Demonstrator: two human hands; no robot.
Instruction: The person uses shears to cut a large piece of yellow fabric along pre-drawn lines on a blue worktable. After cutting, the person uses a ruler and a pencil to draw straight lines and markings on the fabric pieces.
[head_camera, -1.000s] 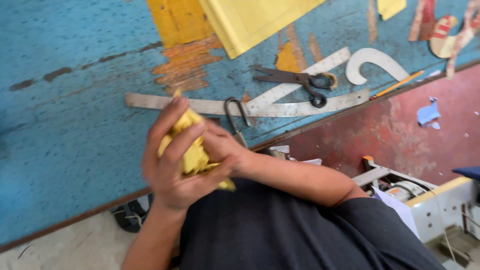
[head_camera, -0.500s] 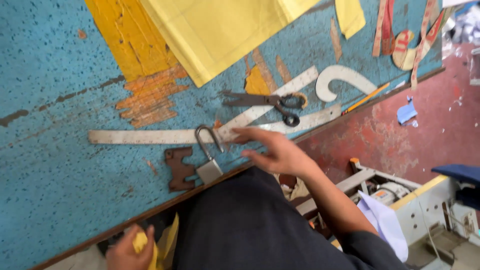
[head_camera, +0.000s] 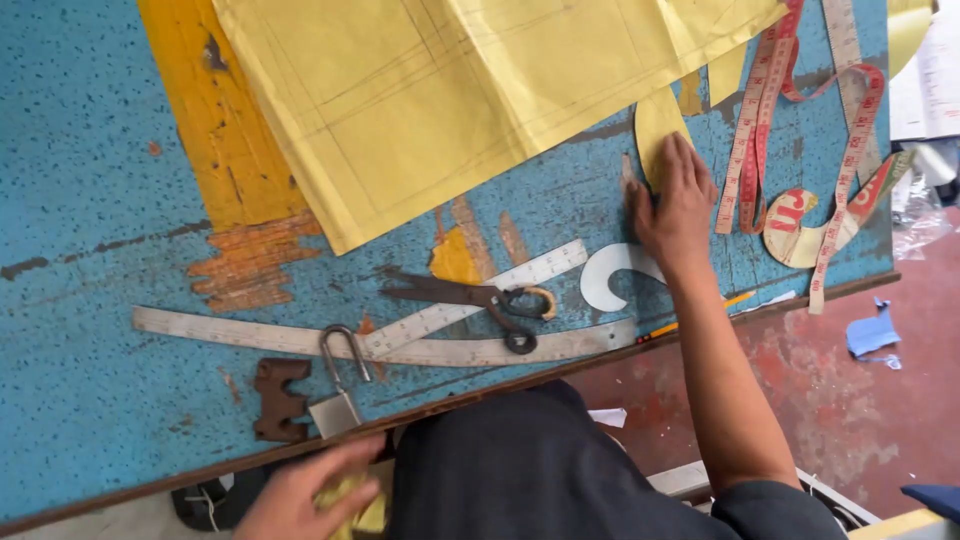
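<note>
The right hand (head_camera: 672, 200) lies flat, fingers spread and gripping nothing, on a small yellow paper piece (head_camera: 658, 125) near the far side of the blue tabletop (head_camera: 90, 200). The left hand (head_camera: 310, 495) is low at the near edge, below the tabletop, with its fingers closed around crumpled yellow scraps (head_camera: 352, 505).

Just beside the right wrist sits a white curved template (head_camera: 605, 272), and a pencil (head_camera: 690, 318) lies at the tabletop's near edge under the forearm. To the right of that hand a red and yellow measuring tape (head_camera: 800, 160) trails in loops. A large yellow paper sheet (head_camera: 450, 90) covers the far part of the tabletop, its lower corner reaching toward dark scissors (head_camera: 470, 297). The scissors rest across two crossing metal rulers (head_camera: 440, 335). A padlock (head_camera: 340, 385) with an open shackle lies on the long ruler, and a brown notched metal piece (head_camera: 278, 398) sits just left of it.
</note>
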